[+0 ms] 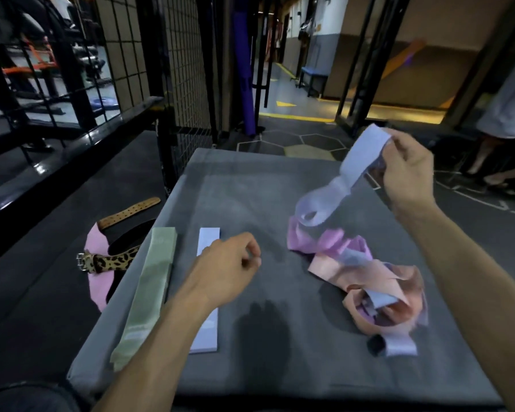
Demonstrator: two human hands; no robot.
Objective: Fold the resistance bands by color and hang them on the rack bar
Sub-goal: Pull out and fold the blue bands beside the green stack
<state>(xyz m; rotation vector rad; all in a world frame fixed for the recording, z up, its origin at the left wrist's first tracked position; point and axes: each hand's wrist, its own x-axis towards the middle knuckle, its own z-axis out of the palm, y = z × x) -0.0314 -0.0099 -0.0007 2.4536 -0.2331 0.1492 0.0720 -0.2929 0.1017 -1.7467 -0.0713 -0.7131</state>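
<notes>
Lavender band (360, 162) hangs lifted off the tangled pile (369, 281), pinched in the right hand (408, 171) above the grey table (250, 188); left hand (226, 269) hovers loosely curled, empty. Sorting step, I'd say: next, both hands fold it flat beside the folded green band (149, 289).

You are looking at a dim indoor scene; the brightest light comes from the corridor (306, 69) far ahead, with a yellow glow along its floor. Your table (250, 188) shows soft dark shadows under your left hand (229, 263) and beside the band pile (369, 281). Your right hand (408, 171) and its lavender band (333, 191) are motion-blurred. Straight lines bow at the edges, and the corners darken.
</notes>
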